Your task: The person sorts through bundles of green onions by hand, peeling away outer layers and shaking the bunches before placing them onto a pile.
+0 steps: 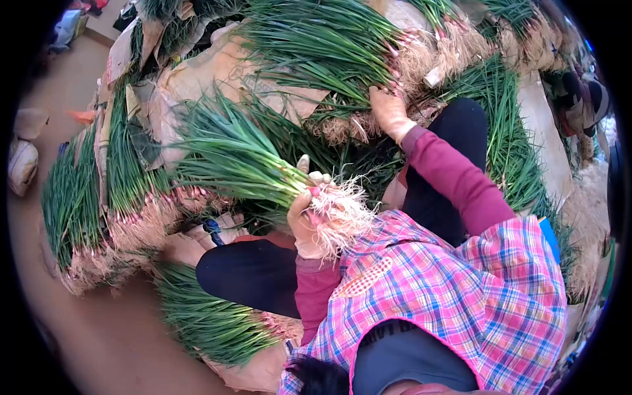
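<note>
My left hand (306, 224) is closed around a bunch of spring onions (253, 161), held up in front of my chest. Its green leaves point to the upper left, and the pale, stringy roots (343, 214) hang out on the right of the hand. Farther forward, my right hand (388, 112) reaches to a large heap of spring onions (322, 49). The fingers there curl around stems close to the pinkish bulbs, their tips partly hidden. Loose green leaves (296, 138) lie between the two hands.
More rooted bundles (131, 164) stand in rows on the left. Another bundle (217, 316) lies beside my knee, and green leaves (507, 131) line the right side. Brown paper sheeting (210, 69) lies under and among the heaps. My bent legs (253, 273) frame the working spot.
</note>
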Motion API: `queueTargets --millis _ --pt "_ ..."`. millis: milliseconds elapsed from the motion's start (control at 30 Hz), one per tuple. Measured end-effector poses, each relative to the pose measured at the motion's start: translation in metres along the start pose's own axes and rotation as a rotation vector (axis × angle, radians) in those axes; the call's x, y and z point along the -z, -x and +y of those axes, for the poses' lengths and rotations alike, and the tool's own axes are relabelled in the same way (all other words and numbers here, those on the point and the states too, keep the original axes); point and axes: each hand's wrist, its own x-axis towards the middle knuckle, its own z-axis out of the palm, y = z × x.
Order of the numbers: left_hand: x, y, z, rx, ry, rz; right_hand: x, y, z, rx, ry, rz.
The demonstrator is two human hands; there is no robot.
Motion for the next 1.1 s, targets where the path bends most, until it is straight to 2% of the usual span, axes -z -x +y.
queueTargets --millis 67,133,167,200,233,267,300,333,400,433,533,600,633,667,700,733,767,800,833,867,900,933,1000,1067,1100 --pt "0.002 -0.001 -0.005 0.032 0.016 -0.007 -0.001 -0.006 0.0 0.031 0.017 -0.015" --pt "0.012 -0.003 -0.012 0.005 0.048 0.003 0.033 0.019 -0.015 0.178 -0.378 0.066" --pt "0.007 -0.003 -0.015 -0.022 -0.051 0.093 0.057 0.032 -0.028 0.051 -0.853 -0.18" --pt "-0.001 -0.001 -0.017 -0.043 -0.151 0.188 0.07 0.045 -0.042 -0.174 -1.342 -0.526" --pt "-0.004 0.0 -0.019 0.014 -0.163 0.245 0.062 0.056 -0.056 -0.087 -1.614 -0.602" --pt "0.003 -0.002 -0.018 0.202 -0.034 0.197 0.068 0.068 -0.071 -0.101 -1.715 -0.698" --pt "0.009 -0.005 -0.022 0.177 -0.079 0.253 0.074 0.078 -0.082 -0.198 -1.779 -0.802" --pt "0.015 -0.006 -0.026 0.15 -0.124 0.307 0.068 0.08 -0.087 -0.187 -1.699 -0.84" --pt "0.023 -0.003 -0.013 0.114 -0.296 0.277 0.051 0.087 -0.092 -0.255 -1.988 -0.827" --pt "0.019 -0.005 -0.015 0.096 -0.258 0.428 0.034 0.088 -0.096 -0.256 -1.981 -0.8" --pt "0.015 -0.004 -0.016 0.092 -0.183 0.347 0.037 0.092 -0.107 -0.492 -2.099 -0.843" --pt "-0.004 -0.002 -0.016 0.079 -0.253 0.364 0.031 0.085 -0.101 -0.465 -2.091 -0.751" --pt "-0.012 0.0 -0.013 0.097 -0.111 0.157 0.028 0.073 -0.089 -0.711 -2.27 -0.772" --pt "-0.016 0.0 -0.011 0.116 0.029 -0.051 0.003 0.056 -0.073 -0.791 -2.331 -0.731" --pt "-0.011 0.001 -0.011 0.009 0.087 -0.037 0.004 0.055 -0.068 -0.543 -1.998 -0.631" --pt "-0.007 0.001 -0.009 0.03 0.212 -0.172 0.005 0.05 -0.063 -0.309 -1.651 -0.524" --pt "-0.015 0.006 -0.003 0.037 0.065 -0.017 0.02 0.045 -0.053 -0.124 -1.288 -0.719" --pt "-0.023 0.013 0.002 0.047 -0.079 0.15 0.04 0.038 -0.042 0.235 -0.712 -0.338" --pt "-0.015 0.009 0.001 0.058 -0.056 0.103 0.046 0.021 -0.029 0.151 -0.625 -0.142" --pt "-0.023 0.005 0.005 0.108 0.001 0.072 0.061 -0.002 -0.016 -0.017 -0.622 0.064" --pt "-0.013 0.002 0.0 0.067 -0.042 0.146 0.051 -0.031 0.004 -0.093 -0.471 0.224" --pt "0.002 -0.004 -0.007 0.026 -0.088 0.215 0.029 -0.051 0.027 0.007 -0.213 0.249" --pt "0.0 -0.006 -0.013 0.006 -0.175 0.263 0.036 -0.059 0.023 0.084 -0.272 0.144" --pt "-0.005 -0.012 -0.025 0.003 -0.022 0.161 0.065 -0.036 0.002 -0.052 -0.525 -0.087" --pt "-0.003 -0.013 -0.026 0.01 0.0 0.148 0.064 -0.025 -0.007 -0.101 -0.781 -0.156"
